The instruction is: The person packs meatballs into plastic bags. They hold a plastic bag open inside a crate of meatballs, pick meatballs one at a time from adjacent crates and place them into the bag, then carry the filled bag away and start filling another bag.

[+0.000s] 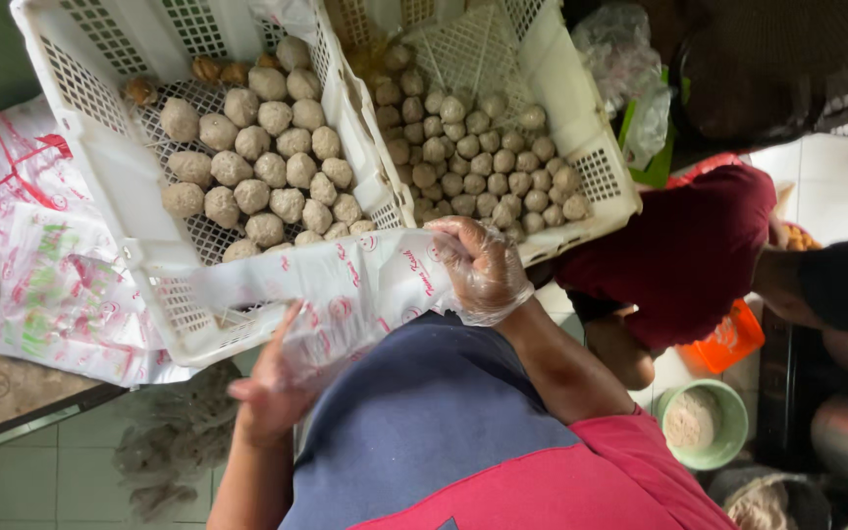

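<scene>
Both hands have a closed grip on a printed plastic bag (345, 294): the bare left hand (272, 388) pinches its lower end, and the gloved right hand (483, 270) clutches its upper end. Bag stretches between them, over the near rim of the left crate (100, 147) of large meatballs (267, 167). Just beside it sits the right crate (581, 108) of smaller meatballs (483, 157), walls touching, leaving little room between.
</scene>
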